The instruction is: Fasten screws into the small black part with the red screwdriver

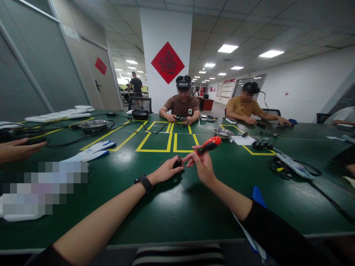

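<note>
My right hand (204,168) grips a screwdriver (210,145) with a red and black handle. Its handle tilts up to the right, and the thin shaft points down left toward my other hand. Between the fingers and thumb of my left hand (166,170) is a small black cylindrical part (178,162), its exact kind too small to make out. The screwdriver's tip reaches this part or comes close to it; whether they touch I cannot tell. Both hands are just above the green table (155,207), near its middle.
Yellow tape rectangles (154,150) mark the table beyond my hands. White-blue gloves (94,150) lie left, a metal bowl (93,125) behind them. At right are another bowl (223,133), black parts (262,144) and a coiled cable (310,168). Co-workers sit opposite and at both sides.
</note>
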The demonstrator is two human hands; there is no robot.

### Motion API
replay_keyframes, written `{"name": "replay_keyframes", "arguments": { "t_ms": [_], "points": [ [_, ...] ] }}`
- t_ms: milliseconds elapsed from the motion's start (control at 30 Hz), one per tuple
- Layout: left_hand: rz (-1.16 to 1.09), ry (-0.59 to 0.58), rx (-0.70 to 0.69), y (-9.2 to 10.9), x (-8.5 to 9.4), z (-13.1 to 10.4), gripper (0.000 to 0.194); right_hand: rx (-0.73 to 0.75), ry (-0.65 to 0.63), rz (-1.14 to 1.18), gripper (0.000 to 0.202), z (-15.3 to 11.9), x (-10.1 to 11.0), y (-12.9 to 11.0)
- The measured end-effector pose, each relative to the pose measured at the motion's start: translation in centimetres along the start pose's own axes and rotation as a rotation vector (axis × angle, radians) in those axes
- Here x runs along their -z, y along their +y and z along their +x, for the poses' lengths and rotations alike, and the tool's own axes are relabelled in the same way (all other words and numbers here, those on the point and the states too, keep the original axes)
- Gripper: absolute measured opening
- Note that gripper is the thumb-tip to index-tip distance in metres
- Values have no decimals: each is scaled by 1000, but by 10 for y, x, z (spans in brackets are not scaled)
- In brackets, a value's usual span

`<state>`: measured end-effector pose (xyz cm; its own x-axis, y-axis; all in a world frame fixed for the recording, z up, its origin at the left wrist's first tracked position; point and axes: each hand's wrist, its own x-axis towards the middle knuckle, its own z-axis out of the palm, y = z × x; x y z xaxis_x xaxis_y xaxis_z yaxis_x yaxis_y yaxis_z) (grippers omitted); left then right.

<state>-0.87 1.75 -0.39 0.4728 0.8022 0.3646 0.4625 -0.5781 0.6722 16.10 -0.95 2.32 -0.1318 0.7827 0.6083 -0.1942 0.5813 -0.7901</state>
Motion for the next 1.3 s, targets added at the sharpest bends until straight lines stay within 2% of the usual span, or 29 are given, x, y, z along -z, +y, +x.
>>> {"name": "replay_keyframes", "arguments": {
  "t_ms": [500, 867, 1067, 1300],
  "points": [
    [-26, -1, -9, -2, -1, 0, 22, 7, -10, -19, 22, 0, 0, -1],
    [-3, -15, -11, -3, -1, -2, 33, 0, -6, -36, 24, -1, 0, 0],
    [-3, -20, 37, 1, 0, -1, 28, 0, -15, -59, 23, -1, 1, 1],
    [-25, -9, 23, 0, 0, 1, 21, 6, -12, -5, 22, -1, 0, -2]
  ]
}}
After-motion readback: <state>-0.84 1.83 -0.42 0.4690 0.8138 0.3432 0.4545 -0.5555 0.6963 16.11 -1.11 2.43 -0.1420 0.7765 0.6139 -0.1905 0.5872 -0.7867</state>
